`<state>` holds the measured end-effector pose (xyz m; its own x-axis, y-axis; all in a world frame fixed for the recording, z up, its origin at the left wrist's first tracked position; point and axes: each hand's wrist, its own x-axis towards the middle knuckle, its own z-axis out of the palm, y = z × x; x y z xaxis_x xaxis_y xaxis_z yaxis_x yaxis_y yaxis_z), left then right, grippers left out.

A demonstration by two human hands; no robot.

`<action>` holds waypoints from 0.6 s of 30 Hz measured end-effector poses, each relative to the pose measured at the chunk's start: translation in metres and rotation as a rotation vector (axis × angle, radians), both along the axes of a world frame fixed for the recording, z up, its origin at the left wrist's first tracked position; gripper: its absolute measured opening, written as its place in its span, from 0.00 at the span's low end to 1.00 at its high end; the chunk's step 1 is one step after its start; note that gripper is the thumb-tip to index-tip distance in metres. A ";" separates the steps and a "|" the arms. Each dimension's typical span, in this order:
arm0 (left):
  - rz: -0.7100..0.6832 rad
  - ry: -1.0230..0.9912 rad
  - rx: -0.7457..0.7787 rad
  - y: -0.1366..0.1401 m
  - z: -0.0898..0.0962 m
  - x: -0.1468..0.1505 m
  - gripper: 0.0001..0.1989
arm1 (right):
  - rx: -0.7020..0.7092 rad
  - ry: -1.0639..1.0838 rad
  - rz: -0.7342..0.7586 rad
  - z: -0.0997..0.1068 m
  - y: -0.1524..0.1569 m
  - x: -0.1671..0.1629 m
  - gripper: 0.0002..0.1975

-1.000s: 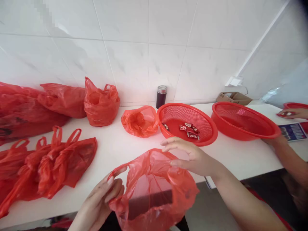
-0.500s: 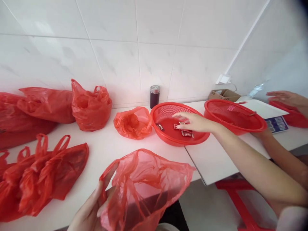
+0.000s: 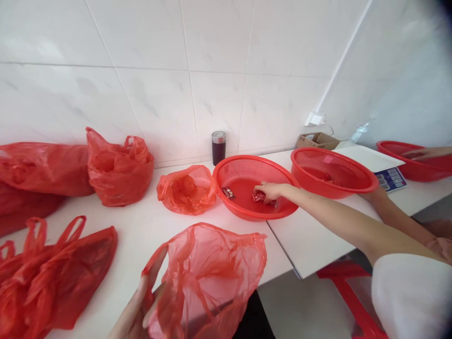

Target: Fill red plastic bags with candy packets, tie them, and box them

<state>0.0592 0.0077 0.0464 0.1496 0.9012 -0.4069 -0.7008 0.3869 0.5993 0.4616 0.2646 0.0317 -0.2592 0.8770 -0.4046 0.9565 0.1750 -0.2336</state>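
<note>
My left hand grips the handle edge of a thin red plastic bag, which hangs with its mouth spread above the table's front edge. Over in a red mesh basket, my right hand has its fingers closed around small red wrapped packets, partly hidden by the fingers. Another small dark wrapped packet lies at the basket's left side. Just left of the basket sits an open red plastic bag with a crumpled mouth.
Filled red bags stand at the back left, with tied red bags in front. A dark flask is near the wall. To the right are a second red basket, a scale, and a co-worker's hand at a third basket.
My right hand has lowered and closed on the packets in the basket. My left hand still holds the bag. The view has shifted right, and the co-worker's hand has dropped into the far basket.
</note>
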 end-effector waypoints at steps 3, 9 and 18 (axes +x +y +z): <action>-0.051 0.020 0.021 0.004 -0.003 0.005 0.35 | 0.040 0.075 -0.013 0.002 -0.004 0.000 0.17; 0.008 0.035 0.087 0.011 -0.006 0.015 0.31 | 0.121 0.329 -0.003 0.034 -0.009 -0.006 0.12; 0.065 -0.016 -0.027 0.020 0.008 0.035 0.30 | -0.001 0.970 0.429 0.119 -0.109 -0.111 0.19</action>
